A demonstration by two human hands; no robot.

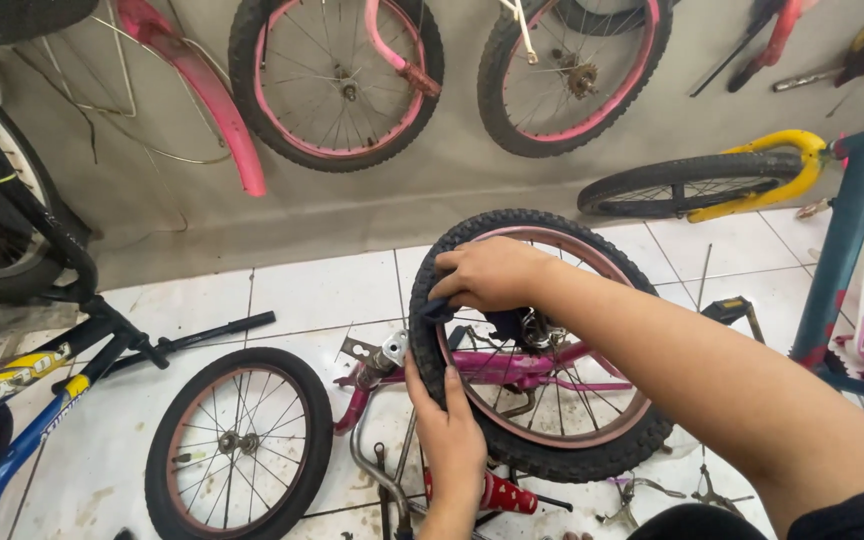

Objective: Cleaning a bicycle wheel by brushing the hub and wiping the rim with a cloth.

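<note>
White floor tiles (322,290) lie under the upright knobby-tyred wheel (542,345). At its nine o'clock I see my left hand (449,425) gripping the tyre; at eleven, my right hand (492,272) clutches a dark cloth (439,308).

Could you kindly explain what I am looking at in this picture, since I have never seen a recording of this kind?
This single view comes from a camera worn on a person's head, looking down at their own bare hands. The left hand grips the near edge of a knobbly black tyre on a small pink-rimmed bicycle wheel. The right hand reaches over the top of the tyre and presses a dark blue cloth against it. The wheel sits in a magenta bicycle frame lying on the white tiled floor. Beside it lies a loose smaller spoked wheel. More wheels lean along the grey wall.
</note>
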